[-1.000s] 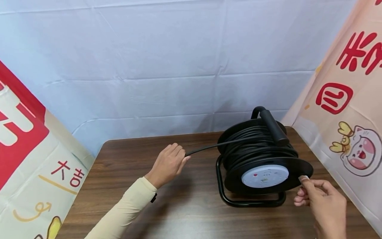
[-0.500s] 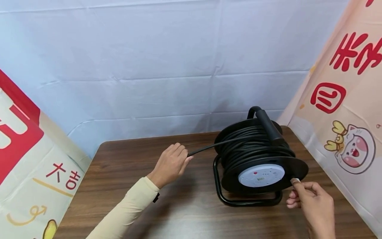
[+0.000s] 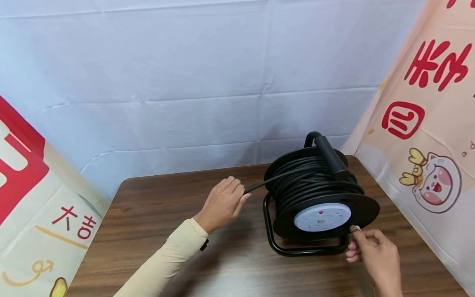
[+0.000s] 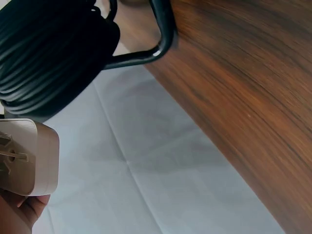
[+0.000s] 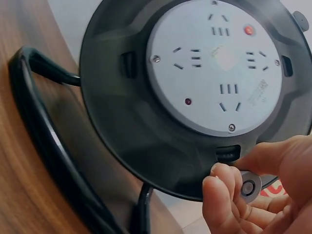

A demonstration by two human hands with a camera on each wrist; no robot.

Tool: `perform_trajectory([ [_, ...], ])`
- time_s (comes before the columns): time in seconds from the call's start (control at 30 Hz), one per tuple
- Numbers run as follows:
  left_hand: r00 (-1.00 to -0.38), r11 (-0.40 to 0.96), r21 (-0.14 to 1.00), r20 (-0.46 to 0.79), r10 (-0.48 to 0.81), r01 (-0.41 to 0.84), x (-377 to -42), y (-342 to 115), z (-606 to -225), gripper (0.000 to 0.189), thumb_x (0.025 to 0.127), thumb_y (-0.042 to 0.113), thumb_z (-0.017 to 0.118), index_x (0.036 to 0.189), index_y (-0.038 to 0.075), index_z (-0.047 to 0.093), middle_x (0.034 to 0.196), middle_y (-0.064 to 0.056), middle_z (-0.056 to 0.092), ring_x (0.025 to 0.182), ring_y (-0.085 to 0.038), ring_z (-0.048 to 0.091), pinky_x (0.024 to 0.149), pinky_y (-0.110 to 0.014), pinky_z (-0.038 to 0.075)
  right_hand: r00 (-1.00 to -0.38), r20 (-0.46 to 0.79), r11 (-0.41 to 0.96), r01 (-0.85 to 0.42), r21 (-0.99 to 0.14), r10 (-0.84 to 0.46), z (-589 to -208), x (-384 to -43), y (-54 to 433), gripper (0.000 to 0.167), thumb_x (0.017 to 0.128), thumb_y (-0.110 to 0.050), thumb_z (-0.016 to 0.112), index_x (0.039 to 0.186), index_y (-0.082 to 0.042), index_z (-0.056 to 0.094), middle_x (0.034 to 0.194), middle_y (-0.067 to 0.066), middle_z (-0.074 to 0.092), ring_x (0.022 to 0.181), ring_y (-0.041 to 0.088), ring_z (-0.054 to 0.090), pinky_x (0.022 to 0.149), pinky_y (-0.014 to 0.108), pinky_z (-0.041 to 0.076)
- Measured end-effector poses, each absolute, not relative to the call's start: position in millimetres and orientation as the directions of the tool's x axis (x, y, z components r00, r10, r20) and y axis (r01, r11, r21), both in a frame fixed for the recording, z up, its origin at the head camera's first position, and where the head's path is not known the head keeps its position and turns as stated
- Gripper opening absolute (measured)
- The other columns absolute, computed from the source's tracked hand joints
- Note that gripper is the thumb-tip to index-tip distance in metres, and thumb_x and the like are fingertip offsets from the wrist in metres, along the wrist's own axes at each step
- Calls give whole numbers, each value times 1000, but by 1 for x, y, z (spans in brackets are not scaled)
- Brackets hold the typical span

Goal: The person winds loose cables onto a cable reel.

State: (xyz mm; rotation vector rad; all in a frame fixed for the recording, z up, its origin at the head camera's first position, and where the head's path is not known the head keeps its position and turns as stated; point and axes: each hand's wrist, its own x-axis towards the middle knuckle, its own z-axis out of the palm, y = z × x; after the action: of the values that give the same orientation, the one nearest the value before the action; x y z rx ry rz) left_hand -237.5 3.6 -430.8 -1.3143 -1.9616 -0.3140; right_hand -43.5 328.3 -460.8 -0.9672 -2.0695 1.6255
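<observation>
A black cable reel (image 3: 315, 185) stands on its tubular frame at the right of the table. Its round white socket panel (image 3: 323, 217) faces me. My right hand (image 3: 375, 251) pinches the small grey knob (image 5: 249, 186) near the rim of the front disc. Left of the reel, my left hand (image 3: 222, 202) grips the black cable (image 3: 265, 181), which runs slightly slack-free up onto the drum. In the left wrist view a pale boxy piece (image 4: 46, 158) with slim prongs, like a plug, shows beside the left hand's fingers; the head view hides it behind that hand.
The reel's black carrying handle (image 3: 328, 154) rises at its top rear. A wood-grain table (image 3: 156, 214) lies underneath, bordered by a white cloth (image 3: 167, 103) behind. Printed banners hang at left (image 3: 44, 218) and right (image 3: 415, 165).
The disc has turned clockwise, with the red switch passing over toward the panel's top. My right hand has followed the knob left and down. My left hand has moved a little right, closer to the reel.
</observation>
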Motion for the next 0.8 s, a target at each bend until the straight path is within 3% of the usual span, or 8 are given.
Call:
perform_trajectory([
  [0.4,-144,410,-191,739,658,892,-233,34,-432,34,110,27,40,85,9,55,84,-4,52,75,-19,46,66,-30,43,-743,-152,247,397,-884,652,-477,-43,316,43,102,-37,58,103,5,57,67,9,69,51,21,68,53,32,58],
  [0.8,-165,393,-133,752,638,910,-224,65,-429,36,111,28,37,87,9,57,85,-3,51,77,-17,43,71,-28,43,-769,-210,183,391,-902,604,-489,-46,299,41,102,-34,60,103,7,57,68,10,67,54,23,69,55,37,59],
])
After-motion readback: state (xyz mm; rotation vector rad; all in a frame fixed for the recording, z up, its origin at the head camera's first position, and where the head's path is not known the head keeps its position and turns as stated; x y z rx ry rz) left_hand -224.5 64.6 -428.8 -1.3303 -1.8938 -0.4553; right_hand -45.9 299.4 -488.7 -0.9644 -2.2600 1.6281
